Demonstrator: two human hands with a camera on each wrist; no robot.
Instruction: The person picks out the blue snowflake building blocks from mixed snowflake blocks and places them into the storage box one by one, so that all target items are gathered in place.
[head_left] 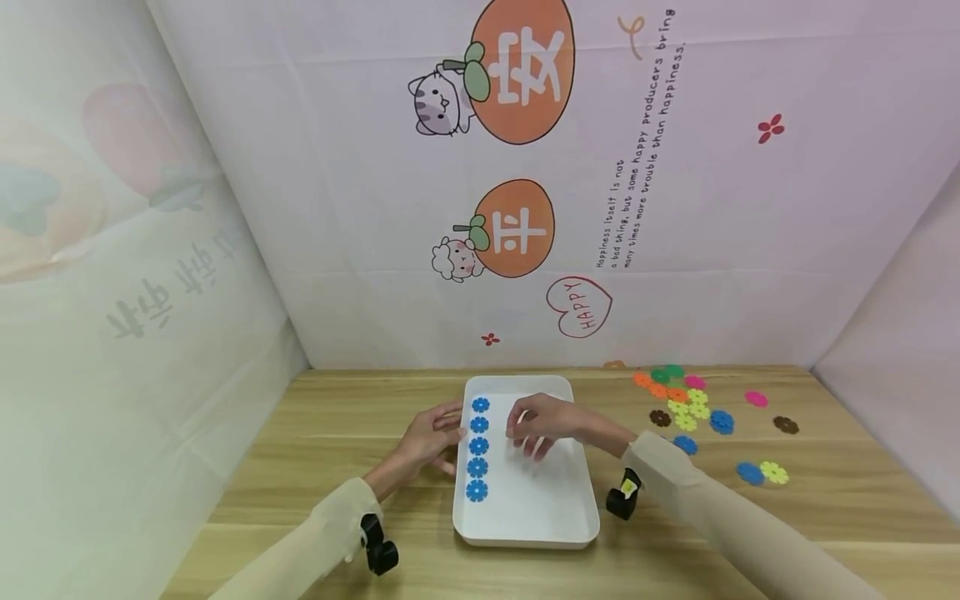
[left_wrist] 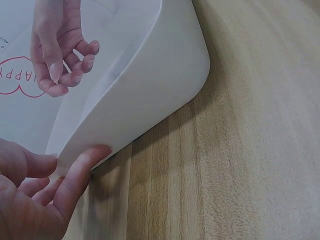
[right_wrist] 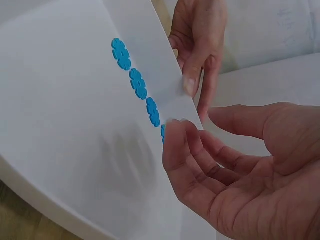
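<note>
Centrally on bench (head_left: pixel 315 442): white tray (head_left: pixel 525 508), 5 blue flower discs (head_left: pixel 478 447) in a column along its left wall; left hand (head_left: pixel 427 440) — fingers straight, touching tray's outer left wall; right hand (head_left: pixel 543 423) over tray, grip loose, holding nothing; mixed-colour discs (head_left: pixel 686 400) far right.

White rectangular tray (head_left: pixel 525 517), rounded corners, low rim, lies flat on the wooden table, long side running away from the viewer. Five blue flower-shaped discs (head_left: pixel 477 446) lie flat inside, one straight column along its left wall, evenly spaced.
</note>
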